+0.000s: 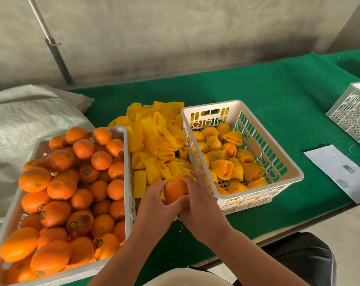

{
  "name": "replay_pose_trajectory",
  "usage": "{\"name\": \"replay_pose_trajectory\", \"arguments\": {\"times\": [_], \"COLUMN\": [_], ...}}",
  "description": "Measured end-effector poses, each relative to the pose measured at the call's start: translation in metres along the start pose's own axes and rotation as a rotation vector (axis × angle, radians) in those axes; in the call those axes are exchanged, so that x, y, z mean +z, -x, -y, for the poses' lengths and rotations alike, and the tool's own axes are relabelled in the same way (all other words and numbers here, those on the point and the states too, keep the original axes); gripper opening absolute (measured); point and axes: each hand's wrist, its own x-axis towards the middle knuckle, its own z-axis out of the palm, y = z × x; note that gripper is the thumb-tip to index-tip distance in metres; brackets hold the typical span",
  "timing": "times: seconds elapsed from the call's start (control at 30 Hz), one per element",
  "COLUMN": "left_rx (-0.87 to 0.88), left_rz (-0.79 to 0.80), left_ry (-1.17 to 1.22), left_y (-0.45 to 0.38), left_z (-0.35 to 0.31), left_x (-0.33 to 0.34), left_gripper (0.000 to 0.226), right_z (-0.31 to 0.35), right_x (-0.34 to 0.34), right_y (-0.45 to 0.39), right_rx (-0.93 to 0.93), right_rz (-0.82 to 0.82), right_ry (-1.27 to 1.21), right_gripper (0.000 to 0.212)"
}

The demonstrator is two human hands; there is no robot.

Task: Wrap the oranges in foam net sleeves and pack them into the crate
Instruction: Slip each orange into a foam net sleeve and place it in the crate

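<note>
An orange (175,189) is held between both hands above the front of the tabletop (278,96), between the 2 crates, its long axis running roughly upright and leaning slightly away from the person. The left hand (154,203) is curled round its left side and underside, thumb across the front. The right hand (201,201) is wrapped round its right side, its fingers pinching a yellow foam net sleeve (187,172) at the fruit's top. Both grips are clamped on the orange. The peel is seen bare and smooth, the sleeve not yet drawn over it. Wrapped oranges lie in the white crate (278,157) at right; loose sleeves (154,137) are piled between it and the crate of bare oranges (71,182).
</note>
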Motion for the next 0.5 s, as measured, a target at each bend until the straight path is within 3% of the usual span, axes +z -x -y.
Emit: {"name": "replay_pose_trajectory", "arguments": {"times": [0.13, 0.3, 0.5], "left_rx": [0.039, 0.123, 0.110], "left_rz": [0.080, 0.004, -0.146], "left_ry": [-0.015, -0.147, -0.151], "left_y": [-0.003, 0.001, -0.003], "left_z": [0.000, -0.004, 0.005], "left_x": [-0.006, -0.002, 0.005], "left_gripper": [0.075, 0.083, 0.082], "right_z": [-0.001, 0.001, 0.006], "right_x": [-0.004, -0.009, -0.004], "right_y": [-0.002, -0.003, 0.004], "right_rx": [0.013, -0.005, -0.052], "right_rz": [-0.009, -0.010, -0.046], "right_ry": [-0.027, -0.033, -0.019], "right_gripper": [0.079, 0.084, 0.072]}}
